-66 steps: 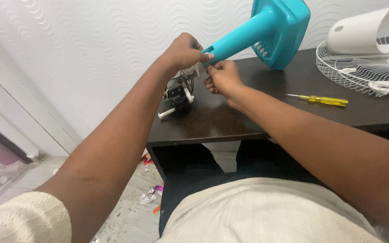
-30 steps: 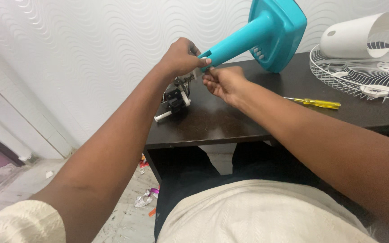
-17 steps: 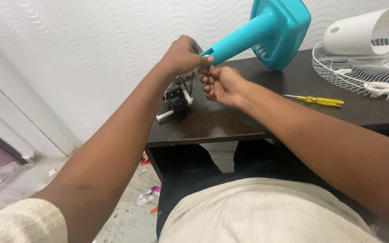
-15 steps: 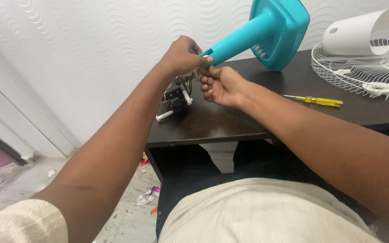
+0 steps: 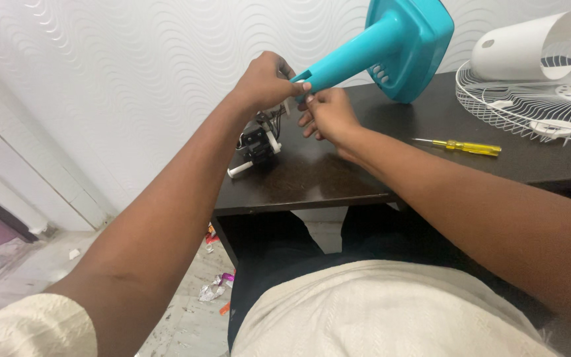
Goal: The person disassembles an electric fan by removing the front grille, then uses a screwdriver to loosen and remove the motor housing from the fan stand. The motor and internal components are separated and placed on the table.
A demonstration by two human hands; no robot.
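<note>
Left hand (image 5: pixel 267 80) clamped on narrow end of teal fan stand (image 5: pixel 391 46); long axis rising up-right, away from hand. Right hand (image 5: pixel 325 112) just beside, fingertips pinched at same end, equally near.

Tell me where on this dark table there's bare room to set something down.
Bare top on the table runs along the front edge, between the black motor and the yellow screwdriver. It is crowded at the far right with the white wire grille, and at the back by the teal fan stand where both hands work.
</note>
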